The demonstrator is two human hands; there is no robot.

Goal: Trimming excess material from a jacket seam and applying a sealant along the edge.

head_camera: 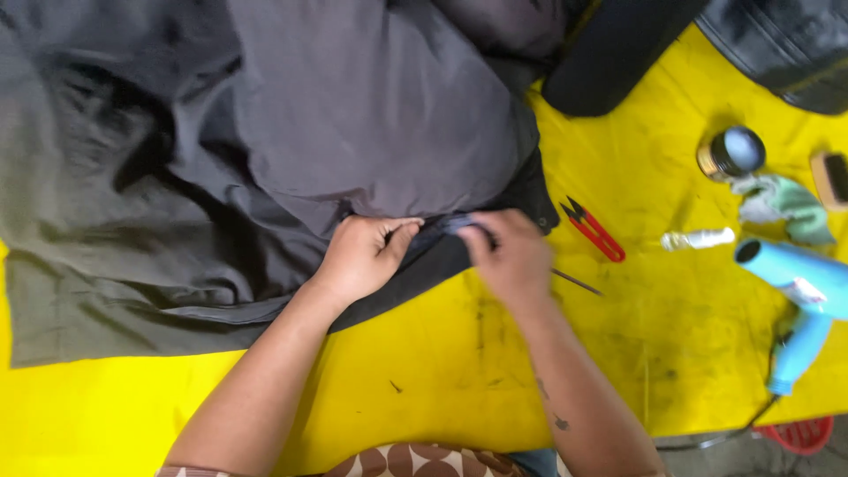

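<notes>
Both hands, left hand (360, 258) and right hand (505, 258), fingers pinching the hem of the soft, limp dark grey cloth garment (353, 115) mid-bench; it likely handles best gripped along that folded edge.

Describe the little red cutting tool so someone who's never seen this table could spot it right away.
Start at the yellow table cover and find the right hand pinching the dark grey garment. Just right of that hand lie small thread snips. They alone are red-handled with black blades; the nearby hair dryer is light blue.
</notes>
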